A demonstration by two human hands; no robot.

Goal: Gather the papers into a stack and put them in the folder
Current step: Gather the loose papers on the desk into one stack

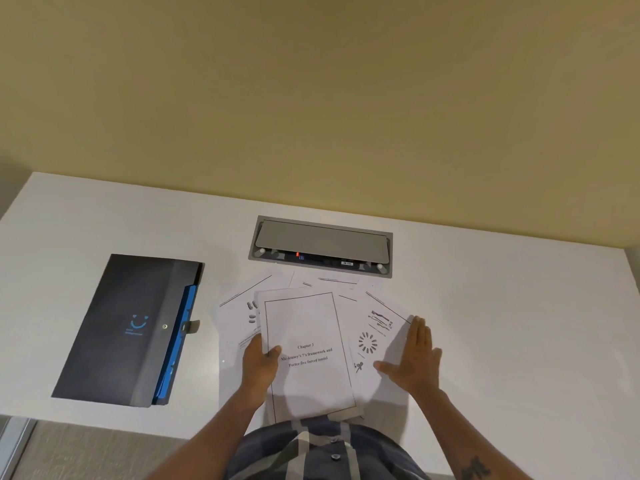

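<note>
Several white printed papers lie fanned out on the white table (502, 306) in front of me. The top sheet (308, 355), a bordered "Chapter 3" title page, is held at its left edge by my left hand (259, 362), thumb on top. My right hand (414, 355) lies flat with its fingers apart on the right edge of a sheet with diagrams (374, 341). More sheets (239, 306) stick out to the left and behind. The dark folder (131, 327), closed, with a blue smiley logo and blue inner edge, lies to the left, apart from the papers.
A grey cable hatch (320, 245) is set into the table just behind the papers. A yellow wall rises behind the table. The table's near edge runs right under the papers, by my checked shirt (322, 448).
</note>
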